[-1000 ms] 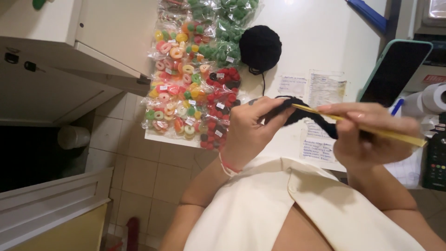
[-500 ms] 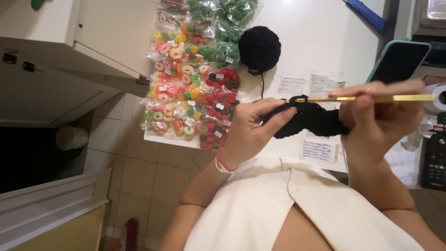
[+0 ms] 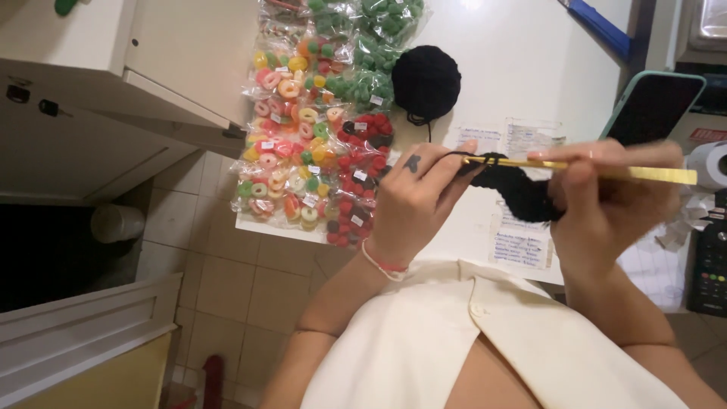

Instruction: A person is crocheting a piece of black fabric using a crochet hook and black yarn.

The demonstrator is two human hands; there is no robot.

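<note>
Crochet work [image 3: 522, 195], a small black piece, hung in the air above the near edge of the white desk [image 3: 522, 68], held between both hands. The left hand [image 3: 413, 204] pinched its left end, with a strand of black yarn running over the raised forefinger; the right hand [image 3: 606, 204] was closed around a gold hook [image 3: 598, 170] that lay nearly level, its tip buried in the stitches beside the left fingertips. The strand led back towards a black yarn ball [image 3: 425, 82] resting on the desk just beside clear bags of bright sweets [image 3: 318, 151]. Black thread on black fabric gave little contrast, so the hook tip could easily have split the strand or caught the wrong loop. Should the forefinger have let the strand go slack, the loop on the hook might have slid off and stitches come undone. A sharp tug could have rolled the ball off the desk, or dragged the strand across the bags. A dark phone [image 3: 655, 106] leaned upright close behind the right hand, and a wide swing of the hook's back end might have knocked it over.
</note>
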